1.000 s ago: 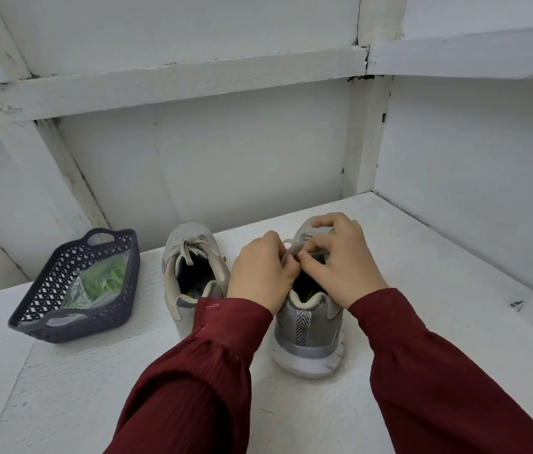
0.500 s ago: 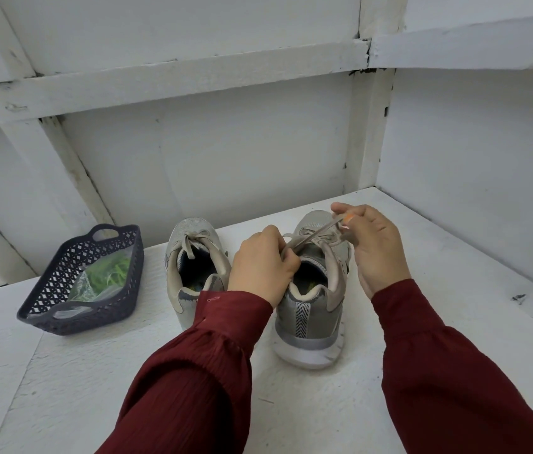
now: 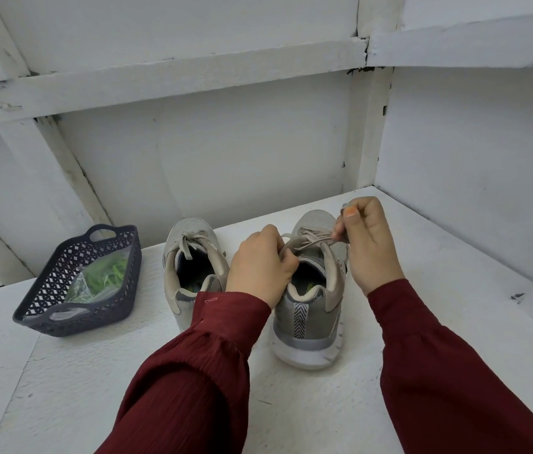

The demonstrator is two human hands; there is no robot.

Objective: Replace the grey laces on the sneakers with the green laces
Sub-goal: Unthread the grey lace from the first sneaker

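Grey lace (image 3: 311,241) seemingly stretches farther between left hand (image 3: 260,267) and right hand (image 3: 368,249).

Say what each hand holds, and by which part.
The left hand pinches the grey lace near the right sneaker's top eyelets. The right hand pinches a strand of it, pulled sideways.

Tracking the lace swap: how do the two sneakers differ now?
The left sneaker has its grey bow tied, untouched; on the right sneaker the lace is loosened, pinched by the left hand and right hand. The left sneaker is beside the basket; the right one is farther from it. Both are grey with grey laces.
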